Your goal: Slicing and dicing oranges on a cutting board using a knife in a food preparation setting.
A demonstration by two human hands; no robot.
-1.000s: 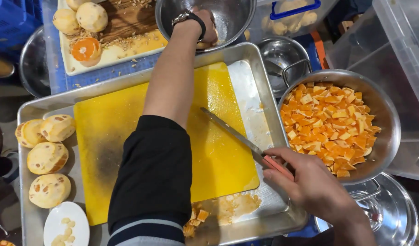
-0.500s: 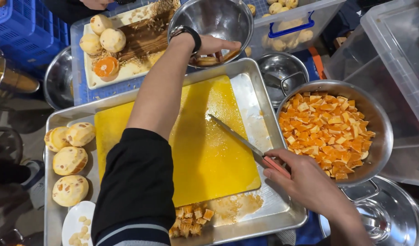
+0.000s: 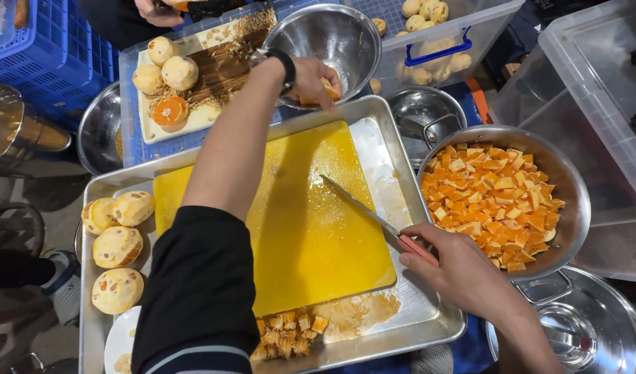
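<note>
Since the earlier frame, the left hand [image 3: 311, 77] had drawn back from deep in the steel bowl [image 3: 332, 41] at the top centre to its near rim, and the view had shifted so that the bowl sat lower in the frame. That hand was observed with fingers pressed around an orange piece [image 3: 325, 90], held just above the far edge of the steel tray [image 3: 429, 318], apparently lifted clear of the bowl for cutting. The right hand [image 3: 456, 266], lower right of centre, was closed around the pink handle of a knife [image 3: 373, 216], whose blade lay flat and idle across the yellow cutting board [image 3: 311, 228], pointing to the upper left, seemingly parked to keep it off the working area. The board occupied the middle of the tray. Peeled whole fruit [image 3: 117, 246] rested along the tray's left side, within reach as stock. Diced peel scraps [image 3: 287, 332] lay at the tray's lower edge, pushed off the board. A pan of orange cubes [image 3: 494, 201] stood at the right, just beside the knife hand. Another person's hand [image 3: 155, 10] worked at the upper left.
</note>
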